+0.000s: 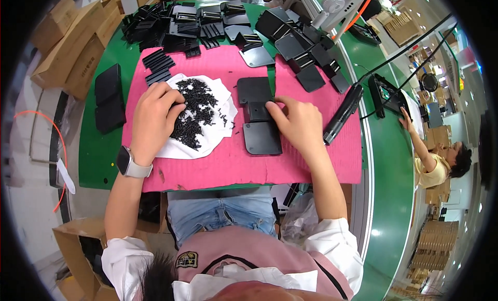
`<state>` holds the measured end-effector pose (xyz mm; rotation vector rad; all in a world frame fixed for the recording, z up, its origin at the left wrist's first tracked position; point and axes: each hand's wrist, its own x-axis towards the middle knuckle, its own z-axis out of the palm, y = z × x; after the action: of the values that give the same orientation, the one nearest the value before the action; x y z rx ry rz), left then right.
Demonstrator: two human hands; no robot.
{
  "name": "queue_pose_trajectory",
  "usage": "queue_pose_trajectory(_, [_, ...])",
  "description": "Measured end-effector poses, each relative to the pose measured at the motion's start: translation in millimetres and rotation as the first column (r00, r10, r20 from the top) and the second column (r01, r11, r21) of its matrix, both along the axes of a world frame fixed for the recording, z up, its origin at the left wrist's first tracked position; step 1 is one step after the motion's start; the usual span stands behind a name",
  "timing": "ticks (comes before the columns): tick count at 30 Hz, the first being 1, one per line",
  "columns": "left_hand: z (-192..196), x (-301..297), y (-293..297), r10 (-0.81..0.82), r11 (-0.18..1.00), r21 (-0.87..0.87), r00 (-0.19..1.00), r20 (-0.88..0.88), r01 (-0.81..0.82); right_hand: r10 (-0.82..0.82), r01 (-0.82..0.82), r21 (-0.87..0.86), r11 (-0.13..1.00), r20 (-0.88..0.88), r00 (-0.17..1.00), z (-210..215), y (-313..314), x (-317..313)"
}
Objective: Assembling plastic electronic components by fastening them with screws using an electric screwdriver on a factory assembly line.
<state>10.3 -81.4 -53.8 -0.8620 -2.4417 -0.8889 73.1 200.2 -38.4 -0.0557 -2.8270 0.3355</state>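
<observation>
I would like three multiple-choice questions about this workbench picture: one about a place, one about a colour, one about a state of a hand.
1. Where does the pile of small black screws lie?
A. on a white sheet
B. in a cardboard box
C. on the bare green table

2. What colour is the mat under the hands?
A. blue
B. pink
C. yellow

3. What is the right hand doing?
A. hanging in the air
B. gripping the black screwdriver
C. pressing on a black hinged plate

Answers: 1 A, the white sheet shows around the pile. 2 B, pink surface. 3 C, fingers rest on the black hinged plate; the screwdriver lies beside.
</observation>
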Motion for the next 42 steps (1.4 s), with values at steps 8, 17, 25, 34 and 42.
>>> queue_pose_trajectory(8, [-1,-1,-1,0.06,0.994,0.086,0.998,-0.001,-0.06,-0.424,0.519,0.169,0.838,-0.396,0.814,25,81,35])
queue_pose_trajectory(17, [8,4,11,-0.033,0.979,0.204,0.997,0.068,0.019,-0.362,0.344,-0.166,0.924,-0.097,0.927,-5,142,12])
queue_pose_trajectory(25, [23,16,49,-0.505,0.832,0.484,0.73,0.46,0.271,0.252,-0.32,-0.925,-0.204,-0.366,0.896,57,76,-8])
queue_pose_trajectory(34, [18,20,87,-0.68,0.713,0.642,0.506,0.531,0.283,0.342,-0.656,-0.603,-0.454,-0.798,0.497,91,10,-9])
queue_pose_trajectory(42, [11,16,88,-0.669,0.72,0.606,0.571,0.476,0.339,0.361,-0.595,-0.66,-0.459,-0.75,0.554,81,9,-8])
